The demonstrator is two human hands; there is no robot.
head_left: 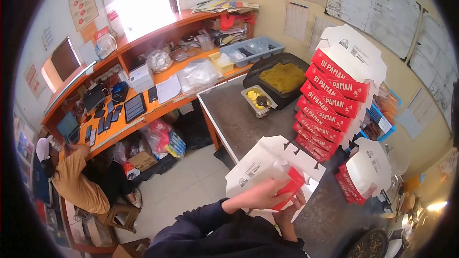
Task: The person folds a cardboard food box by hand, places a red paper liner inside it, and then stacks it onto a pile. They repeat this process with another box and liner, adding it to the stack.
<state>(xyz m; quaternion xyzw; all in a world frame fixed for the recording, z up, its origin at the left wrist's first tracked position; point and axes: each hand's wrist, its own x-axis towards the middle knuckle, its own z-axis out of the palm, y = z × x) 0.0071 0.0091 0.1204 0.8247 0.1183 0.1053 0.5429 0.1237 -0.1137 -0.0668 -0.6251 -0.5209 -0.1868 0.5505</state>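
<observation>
A partly folded red-and-white cardboard food box [258, 165] is in front of me at the table edge, its white lid spread out and its notched flaps raised. My left hand [259, 194] reaches across it with the fingers closed on a red side panel. On the same panel, lower and to the right, my right hand [290, 208] grips with bent fingers, partly hidden. Beyond the box rises a tall leaning stack of red boxes [330, 102] lettered "SI PAMAN", white lids up. A shorter stack of such boxes [351, 186] is to the right.
On the dark metal table [224, 100] are a black tub of yellow food [284, 77] and a small tray [258, 102] with yellow pieces. A seated person [81, 177] is at an orange counter [167, 105] on the left. A dark round pan [368, 243] is at lower right.
</observation>
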